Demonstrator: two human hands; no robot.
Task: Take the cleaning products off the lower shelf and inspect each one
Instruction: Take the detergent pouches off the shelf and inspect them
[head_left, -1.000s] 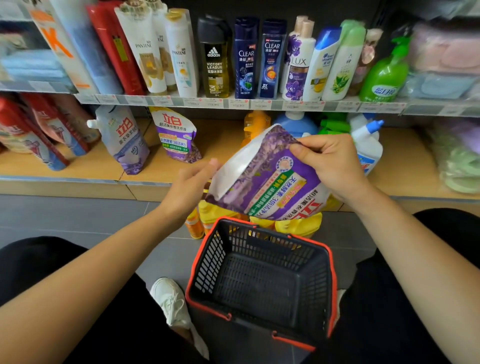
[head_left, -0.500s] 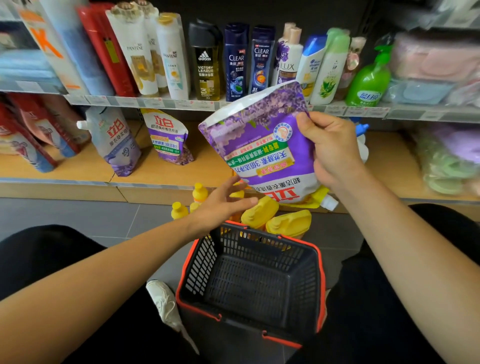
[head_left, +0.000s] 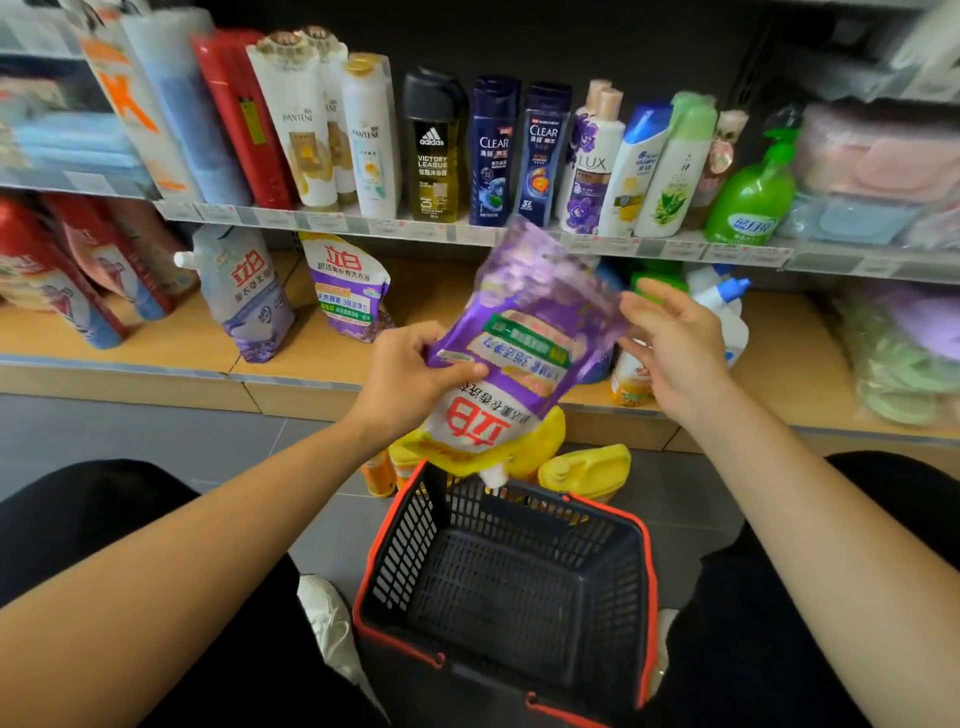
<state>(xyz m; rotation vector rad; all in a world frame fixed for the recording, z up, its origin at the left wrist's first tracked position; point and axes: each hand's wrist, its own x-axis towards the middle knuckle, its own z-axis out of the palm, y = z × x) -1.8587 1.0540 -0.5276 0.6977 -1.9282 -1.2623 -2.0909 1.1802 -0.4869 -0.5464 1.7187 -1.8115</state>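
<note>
1. Purple pouch (head_left: 524, 332) is off the long lower shelf (head_left: 156, 338), the biggest thing here. On that shelf I count two more bags, a pale pouch (head_left: 249, 296) and a second purple pouch (head_left: 345, 286), and one white spray bottle (head_left: 722, 317). Other things hide behind the hands.
2. One black basket (head_left: 410, 530) with a red rim sits on the floor by the person's knees. I see nothing in it.
3. The purple pouch hangs in the air between shelf and basket. It is upside down, with its white spout pointing down over the basket's far edge. It looks blurry, so I can't read the small words.
4. At least two yellow jugs (head_left: 584, 467) lie on the floor between shelf and basket.
5. Two hands. The left hand (head_left: 410, 384) grips the pouch's left side, thumb on the front. The right hand (head_left: 675, 353) holds nothing. Its fingers are loose and spread just beside the pouch's right edge. I can't tell if they touch it.
6. To look it over well, I think the right hand should take the other side, so the soft bag won't flop. Hold it steady, turn it right way up, check the cap is tight, then look at front and back.
</note>
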